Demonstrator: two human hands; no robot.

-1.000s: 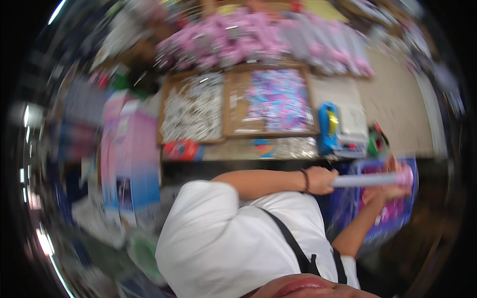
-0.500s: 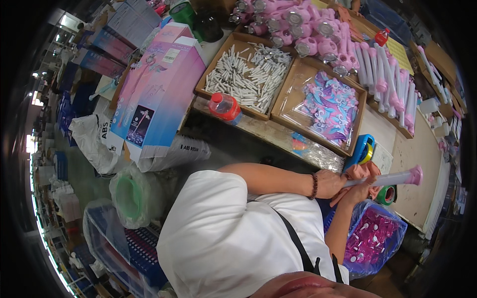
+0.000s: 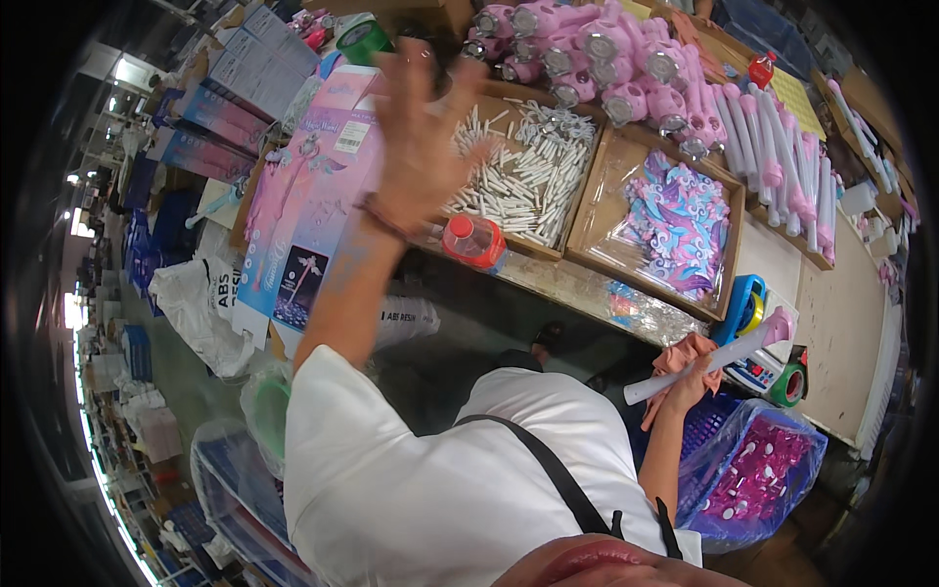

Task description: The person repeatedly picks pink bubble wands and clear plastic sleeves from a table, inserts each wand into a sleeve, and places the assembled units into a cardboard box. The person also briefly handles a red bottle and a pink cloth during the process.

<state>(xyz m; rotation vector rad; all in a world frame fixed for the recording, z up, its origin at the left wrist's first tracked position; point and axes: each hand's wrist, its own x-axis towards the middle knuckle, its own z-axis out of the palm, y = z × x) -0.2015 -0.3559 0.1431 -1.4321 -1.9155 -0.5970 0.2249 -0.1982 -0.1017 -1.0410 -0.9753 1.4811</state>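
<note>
My right hand (image 3: 689, 389) is closed around a translucent white tube (image 3: 648, 387) with a pink cap end (image 3: 780, 326), with an orange cloth (image 3: 682, 358) bunched between the hand and the tube. Fingers spread and blurred by motion, my left hand (image 3: 423, 147) is raised between the tall pink-and-blue printed boxes (image 3: 318, 210) and a cardboard tray (image 3: 577, 220) of small white sticks (image 3: 533, 176). Nothing shows in it. Beyond the tray lies a heap of pink wand handles (image 3: 611, 59). A second tray (image 3: 585, 240) holds pink, blue and purple wing-shaped pieces (image 3: 675, 220).
A red-capped bottle (image 3: 474, 243) stands at the bench's near edge. A blue tape dispenser (image 3: 740, 308) and green tape roll (image 3: 788, 383) lie at the right. More tubes (image 3: 773, 147) are at the far right. Below sits a bag-lined crate of magenta parts (image 3: 758, 470).
My left hand has let go of the cloth-wrapped tube and swung up and left over the bench. My right hand keeps the tube, now tilted more steeply with its capped end up.
</note>
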